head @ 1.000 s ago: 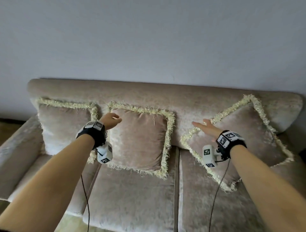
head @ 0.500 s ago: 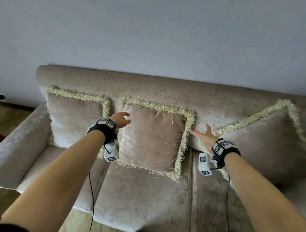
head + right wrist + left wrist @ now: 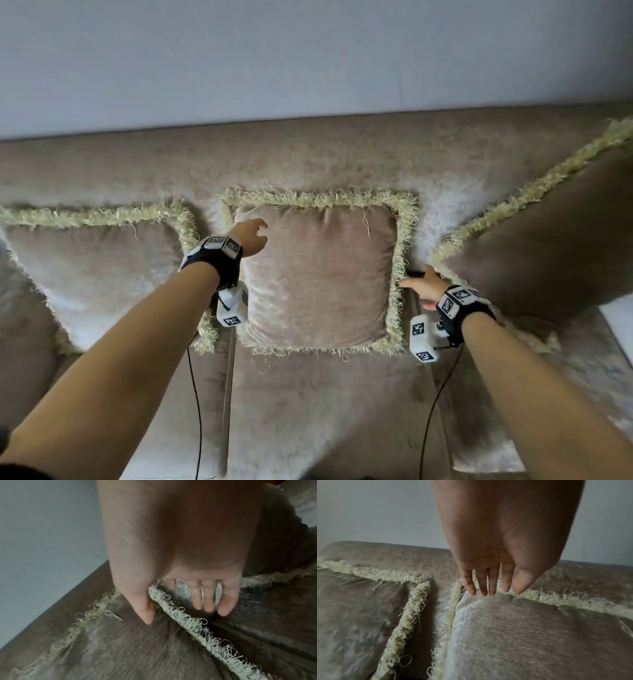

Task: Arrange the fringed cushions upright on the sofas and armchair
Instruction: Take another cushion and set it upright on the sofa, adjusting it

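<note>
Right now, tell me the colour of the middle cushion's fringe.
Pale yellow-cream fringe on the cushion; clearest in the head view.

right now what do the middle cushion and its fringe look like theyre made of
Middle cushion: probably velvet or chenille, a soft beige pile with a patchy sheen. Fringe: pale cream looped yarn, likely cotton or synthetic; loose curly threads stick out.

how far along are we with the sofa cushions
Done: the left cushion stands upright against the sofa back. In hand: the left hand and right hand are open at either side of the middle cushion, gripping nothing. Left: the right cushion sits tilted on a corner. No armchair in view.
</note>
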The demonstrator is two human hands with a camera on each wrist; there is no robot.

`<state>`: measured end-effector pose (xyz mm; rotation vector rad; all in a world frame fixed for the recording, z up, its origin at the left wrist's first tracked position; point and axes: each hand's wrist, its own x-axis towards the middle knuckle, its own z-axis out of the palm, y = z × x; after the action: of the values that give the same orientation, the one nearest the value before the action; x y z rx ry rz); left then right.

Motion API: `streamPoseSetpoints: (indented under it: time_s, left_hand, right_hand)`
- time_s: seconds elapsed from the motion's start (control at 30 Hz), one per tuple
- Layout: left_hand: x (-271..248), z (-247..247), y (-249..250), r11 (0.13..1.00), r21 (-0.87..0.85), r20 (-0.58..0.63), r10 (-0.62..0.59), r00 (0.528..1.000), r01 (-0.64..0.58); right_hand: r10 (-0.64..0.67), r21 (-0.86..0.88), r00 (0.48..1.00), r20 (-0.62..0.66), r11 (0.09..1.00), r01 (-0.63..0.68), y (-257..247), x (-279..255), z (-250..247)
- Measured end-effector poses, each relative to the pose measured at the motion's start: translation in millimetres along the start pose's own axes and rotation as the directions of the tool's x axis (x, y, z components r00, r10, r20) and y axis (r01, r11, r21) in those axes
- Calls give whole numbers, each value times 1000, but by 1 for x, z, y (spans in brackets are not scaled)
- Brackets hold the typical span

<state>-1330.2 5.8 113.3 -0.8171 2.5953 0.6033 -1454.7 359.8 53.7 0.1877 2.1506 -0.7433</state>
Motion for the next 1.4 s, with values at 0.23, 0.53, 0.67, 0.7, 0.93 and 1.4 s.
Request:
streamPoseSetpoints:
  time_s: [0.23,0.53,0.67,0.7,0.93,1.4]
  left_hand:
    - [82,8,-20,995,84,-120,65,991,-56]
    - [140,18,-19,975,215,-196,107,975,-63]
    - [150,23,-23,955,290,-131,105,986,-63]
    - [150,25,-24,952,300,-114,102,988,-64]
    - [116,4,-40,999,27,-26,26,999,-25]
    - [63,13,-73,906,-410,88,-80,993,110]
  right_hand:
    - [61,106,998,-10,993,-59,-12,72,28]
    - [130,13,986,-104,992,-129,-25,150,48]
    - [114,-186,992,-63,975,-124,-28,166,59]
    - [94,-215,995,-35,972,-99,-28,165,60]
    - [39,-24,982,-183,999,-44,-52,117,42]
    - [-289,-320,934,-212,923,213,-186,38,-62]
